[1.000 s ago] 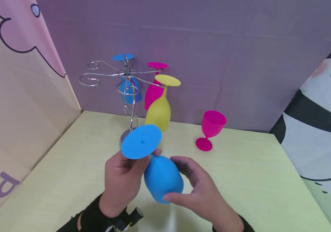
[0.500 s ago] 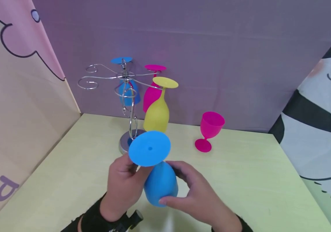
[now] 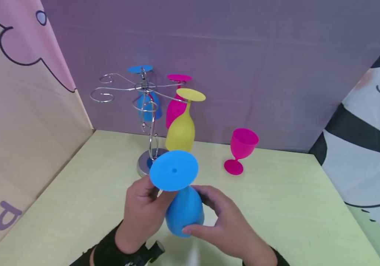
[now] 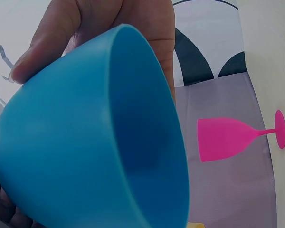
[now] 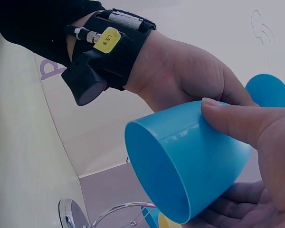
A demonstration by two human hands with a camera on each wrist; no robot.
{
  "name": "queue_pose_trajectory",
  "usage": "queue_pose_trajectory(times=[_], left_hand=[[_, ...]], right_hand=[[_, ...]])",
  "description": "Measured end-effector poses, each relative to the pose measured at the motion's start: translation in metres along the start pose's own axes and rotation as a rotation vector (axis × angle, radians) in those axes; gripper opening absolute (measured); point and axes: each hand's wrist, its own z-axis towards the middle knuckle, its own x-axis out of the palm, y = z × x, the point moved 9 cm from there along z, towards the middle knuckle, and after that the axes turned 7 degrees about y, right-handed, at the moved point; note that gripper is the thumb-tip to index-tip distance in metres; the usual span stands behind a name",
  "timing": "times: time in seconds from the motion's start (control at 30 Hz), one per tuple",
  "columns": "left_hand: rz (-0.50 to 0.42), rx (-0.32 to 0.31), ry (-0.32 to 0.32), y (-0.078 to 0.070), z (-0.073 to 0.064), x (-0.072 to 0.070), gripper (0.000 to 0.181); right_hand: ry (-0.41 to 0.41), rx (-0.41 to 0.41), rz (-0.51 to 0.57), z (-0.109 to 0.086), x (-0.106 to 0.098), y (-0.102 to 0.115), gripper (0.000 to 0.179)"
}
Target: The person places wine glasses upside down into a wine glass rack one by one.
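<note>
Both my hands hold a blue goblet point(image 3: 184, 212) upside down above the table, its foot up and tilted toward me. With the left hand point(image 3: 142, 214) I pinch the stem just under the foot; part of those fingers is hidden behind it. My right hand point(image 3: 224, 223) grips the bowl, thumb on the near side and fingers at the far side. In the right wrist view the goblet's point(image 5: 204, 156) open rim points away from the right hand. The left wrist view shows the bowl point(image 4: 61, 133) close up, with nothing visible inside.
Beyond the hands stands a chrome goblet rack point(image 3: 141, 164) with curled arms. A blue goblet point(image 3: 156, 109), a pink goblet point(image 3: 173, 112) and a yellow goblet point(image 3: 180, 129) hang from it by their feet. Another pink goblet point(image 3: 243, 144) stands upright on the table point(image 3: 293, 207), to the right.
The held goblet has turned from leaning left to nearly straight, its foot shifting right and slightly down. Both hands kept their hold. Over the last half second almost nothing moved.
</note>
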Motion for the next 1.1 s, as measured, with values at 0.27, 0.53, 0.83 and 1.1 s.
queue_pose_trajectory(times=[0.27, 0.53, 0.83, 1.1], left_hand=[[-0.015, -0.003, -0.005, 0.002, -0.001, 0.000, 0.034], [-0.054, -0.002, 0.026, 0.001, 0.000, 0.000, 0.037], [-0.135, 0.021, 0.106, -0.003, 0.002, 0.006, 0.035], [-0.190, 0.047, 0.145, -0.004, 0.004, 0.012, 0.035]], right_hand=[[0.003, 0.002, -0.002, 0.000, 0.000, -0.001, 0.069], [0.006, -0.036, -0.002, -0.001, -0.002, 0.002, 0.070], [-0.093, -0.070, 0.023, -0.007, -0.025, 0.005, 0.072], [-0.190, -0.097, 0.053, -0.014, -0.046, 0.011, 0.072]])
